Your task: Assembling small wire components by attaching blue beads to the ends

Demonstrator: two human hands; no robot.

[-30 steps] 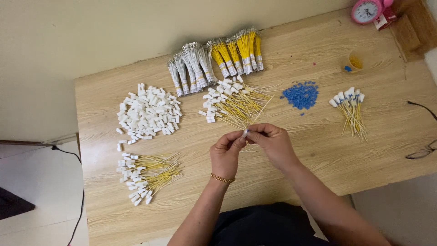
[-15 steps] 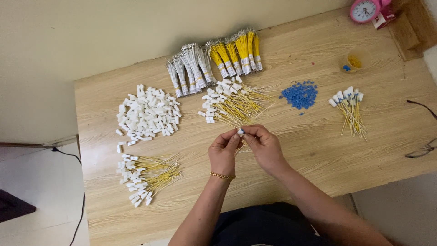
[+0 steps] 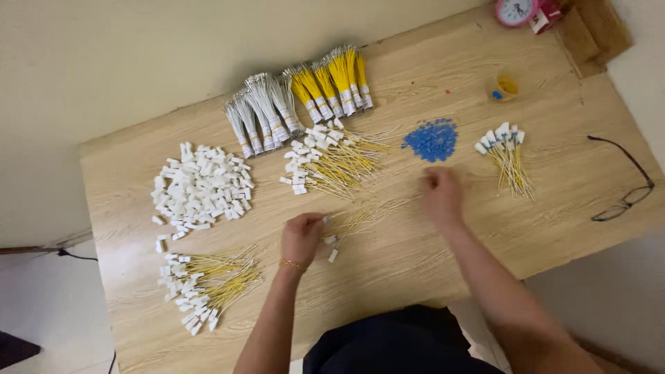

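Observation:
My left hand (image 3: 301,235) rests on the wooden table (image 3: 415,277), fingers closed on the end of a few thin yellow wires (image 3: 360,220) that trail to the right. Two loose white connectors (image 3: 332,248) lie just beside it. My right hand (image 3: 441,197) is apart from the left, blurred, with curled fingers, hovering just below a pile of small blue pieces (image 3: 431,140). I see nothing in it. A heap of yellow wires with white connectors (image 3: 332,163) lies just beyond both hands.
A pile of white connectors (image 3: 201,187) and more connector-tipped wires (image 3: 208,284) lie at the left. Banded grey bundles (image 3: 263,114) and yellow bundles (image 3: 332,86) sit at the back. A small wire bunch (image 3: 509,159), glasses (image 3: 623,190), a cup (image 3: 507,86) and a pink clock (image 3: 516,10) are at the right.
My hands were together at the table's middle, working one wire end. Now they are apart: the right has swung right and forward toward the blue pieces, the left stays low with wires.

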